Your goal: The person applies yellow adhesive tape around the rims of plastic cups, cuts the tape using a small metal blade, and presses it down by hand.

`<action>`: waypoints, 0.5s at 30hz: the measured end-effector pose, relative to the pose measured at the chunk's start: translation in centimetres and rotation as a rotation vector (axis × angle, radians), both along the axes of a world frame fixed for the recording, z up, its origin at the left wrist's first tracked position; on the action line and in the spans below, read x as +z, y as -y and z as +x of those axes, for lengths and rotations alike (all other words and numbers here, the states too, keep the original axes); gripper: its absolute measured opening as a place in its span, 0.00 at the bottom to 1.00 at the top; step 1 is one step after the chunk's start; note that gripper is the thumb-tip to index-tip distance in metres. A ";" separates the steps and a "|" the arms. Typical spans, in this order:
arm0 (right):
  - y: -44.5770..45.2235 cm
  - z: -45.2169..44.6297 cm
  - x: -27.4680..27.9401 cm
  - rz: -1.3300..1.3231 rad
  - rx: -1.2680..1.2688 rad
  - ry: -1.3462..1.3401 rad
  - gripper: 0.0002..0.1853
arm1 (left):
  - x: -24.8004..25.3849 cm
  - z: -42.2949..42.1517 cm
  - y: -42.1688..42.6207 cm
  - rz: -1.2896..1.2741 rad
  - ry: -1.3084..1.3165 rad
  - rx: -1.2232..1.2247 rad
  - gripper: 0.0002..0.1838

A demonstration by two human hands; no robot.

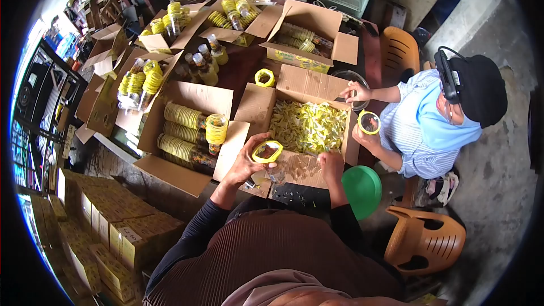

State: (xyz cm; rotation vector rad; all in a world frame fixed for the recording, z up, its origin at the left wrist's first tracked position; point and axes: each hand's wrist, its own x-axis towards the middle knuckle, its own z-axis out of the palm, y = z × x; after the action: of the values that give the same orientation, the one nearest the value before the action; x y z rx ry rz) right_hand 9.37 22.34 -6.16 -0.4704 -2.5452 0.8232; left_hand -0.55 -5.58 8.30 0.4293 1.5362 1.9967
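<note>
My left hand (pixel 245 163) is wrapped around a clear plastic jar (pixel 277 174) with a yellow rim around its mouth; dark contents show inside. The jar is held above the near flap of an open cardboard box (pixel 309 165). That box holds a heap of small yellow-and-white packets (pixel 309 124). At the box's near right corner, my right hand (pixel 332 169) is closed with its fingers curled in. Whatever it may hold is hidden. A yellow ring (pixel 264 77) lies beyond the box's far left corner.
Left, an open carton (pixel 148 127) holds stacked yellow-ringed jars; more filled cartons (pixel 297 59) stand behind. A co-worker (pixel 422 119) at right holds a similar jar (pixel 369 122). A green round object (pixel 361 192), an orange chair (pixel 425 241) and closed cartons (pixel 133 235) are nearby.
</note>
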 end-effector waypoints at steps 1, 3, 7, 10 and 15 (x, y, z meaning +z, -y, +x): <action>-0.2 0.2 0.1 0.067 0.121 0.111 0.07 | -0.3 0.3 -0.1 -0.001 0.033 0.020 0.44; -0.2 0.9 1.0 0.129 0.153 0.013 0.07 | -0.7 0.8 -0.4 -0.016 -0.012 0.049 0.44; -0.2 2.4 1.6 0.221 0.088 -0.004 0.06 | -2.4 1.9 -1.2 0.034 0.003 0.067 0.45; -0.3 2.6 1.4 0.015 0.103 -0.013 0.07 | -2.7 2.6 -1.9 0.060 0.022 0.048 0.47; -0.2 3.4 -0.2 -0.090 0.140 0.042 0.07 | -2.4 3.3 -2.7 0.047 -0.087 0.078 0.47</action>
State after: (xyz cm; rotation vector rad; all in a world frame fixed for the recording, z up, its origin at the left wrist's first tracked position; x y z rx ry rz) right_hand 12.79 22.52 -6.40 -0.3433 -2.6118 0.9915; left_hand 2.73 -2.90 5.92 0.4878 1.5830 2.1023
